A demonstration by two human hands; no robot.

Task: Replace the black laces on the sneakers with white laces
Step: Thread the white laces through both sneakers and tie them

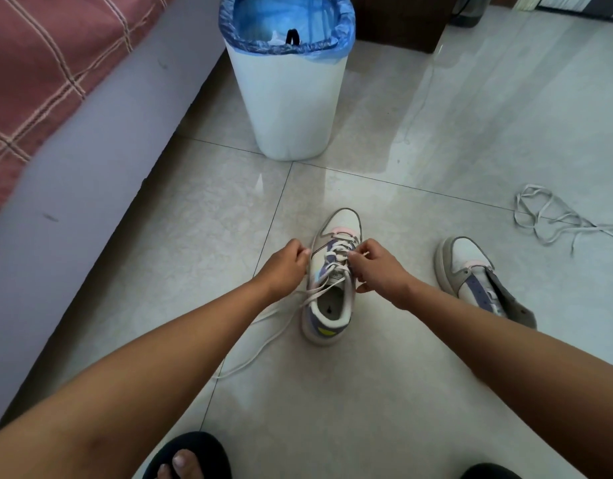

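**Both hands on the laced sneaker**

Down on the tiled floor [419,392], the near sneaker [332,292] stands upright, toe pointing away, and a white lace [337,248] already crosses its eyelets. The left hand [284,262] sits at the shoe's left side, fingers curled shut; whether it pinches the lace, I cannot tell. The right hand [377,267] is over the tongue, fingertips pinched closed on the lace at the upper eyelets. Two loose lace ends trail off to the left across the floor. Off to the right, well apart, the second sneaker [477,278] lies unlaced, tongue open. Further right, a spare white lace [553,219] sprawls in a tangle. Beyond the shoes, a white bin [287,105] with a blue liner stands near the bed edge [73,167].
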